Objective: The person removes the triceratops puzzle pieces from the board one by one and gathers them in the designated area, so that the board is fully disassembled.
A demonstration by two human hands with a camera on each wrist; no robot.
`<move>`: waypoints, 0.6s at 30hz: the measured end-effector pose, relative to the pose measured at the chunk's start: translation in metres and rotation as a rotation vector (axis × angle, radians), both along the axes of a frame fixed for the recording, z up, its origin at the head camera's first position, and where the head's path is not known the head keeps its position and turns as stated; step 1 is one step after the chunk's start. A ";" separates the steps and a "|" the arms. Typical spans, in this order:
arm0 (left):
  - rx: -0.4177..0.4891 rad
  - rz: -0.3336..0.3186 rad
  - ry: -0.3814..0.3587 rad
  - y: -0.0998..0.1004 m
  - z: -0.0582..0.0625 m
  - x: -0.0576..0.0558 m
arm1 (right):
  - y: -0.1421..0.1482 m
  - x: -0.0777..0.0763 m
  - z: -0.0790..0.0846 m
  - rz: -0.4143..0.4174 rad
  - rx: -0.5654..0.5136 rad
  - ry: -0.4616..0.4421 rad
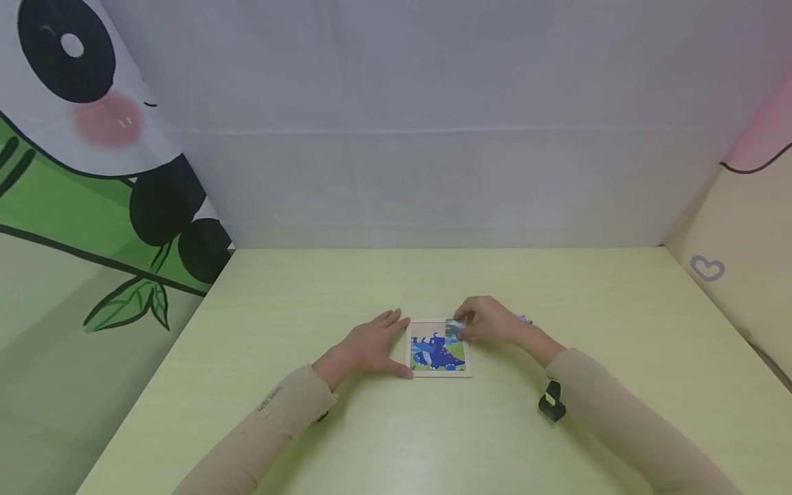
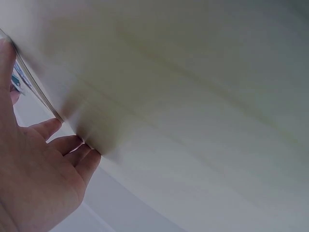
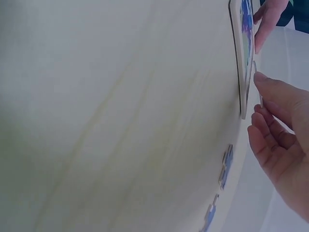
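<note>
A square wooden puzzle tray [image 1: 441, 375] lies on the table with a blue dinosaur picture [image 1: 436, 352] in its lower part. Bare wood shows at the tray's upper left. My left hand [image 1: 374, 344] is spread at the left side, with the thumb at the lower left corner and a fingertip near the upper left corner. At the upper right corner my right hand [image 1: 490, 320] pinches a puzzle piece [image 1: 453, 328] between thumb and fingers. In the right wrist view this piece [image 3: 261, 101] appears edge-on, tilted above the tray; whether it touches the tray I cannot tell.
Two loose puzzle pieces, one nearer the tray [image 3: 226, 166] and one farther off [image 3: 209, 218], lie on the table to the right. In the head view they are mostly behind the right hand. A pale wall [image 1: 452, 179] rises behind the table [image 1: 421, 433].
</note>
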State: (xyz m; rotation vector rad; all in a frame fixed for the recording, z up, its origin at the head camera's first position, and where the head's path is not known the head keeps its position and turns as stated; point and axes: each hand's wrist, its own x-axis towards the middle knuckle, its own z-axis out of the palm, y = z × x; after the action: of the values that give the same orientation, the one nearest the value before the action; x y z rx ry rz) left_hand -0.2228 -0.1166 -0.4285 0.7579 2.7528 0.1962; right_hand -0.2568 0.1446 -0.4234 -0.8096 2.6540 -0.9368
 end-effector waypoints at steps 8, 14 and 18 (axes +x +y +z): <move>-0.002 0.012 0.003 0.005 0.000 -0.005 | 0.020 -0.007 0.010 0.017 -0.025 0.042; -0.012 0.015 -0.001 0.005 -0.002 -0.005 | 0.040 -0.008 0.010 0.009 -0.012 0.065; -0.012 0.007 0.003 0.004 -0.004 -0.005 | 0.057 -0.006 0.010 -0.007 -0.009 0.087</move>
State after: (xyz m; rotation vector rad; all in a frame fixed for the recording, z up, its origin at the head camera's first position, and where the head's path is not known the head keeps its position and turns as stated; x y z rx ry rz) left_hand -0.2274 -0.1124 -0.4322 0.7456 2.7574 0.1794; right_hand -0.2624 0.2016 -0.4138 -0.8625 2.7294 -0.9369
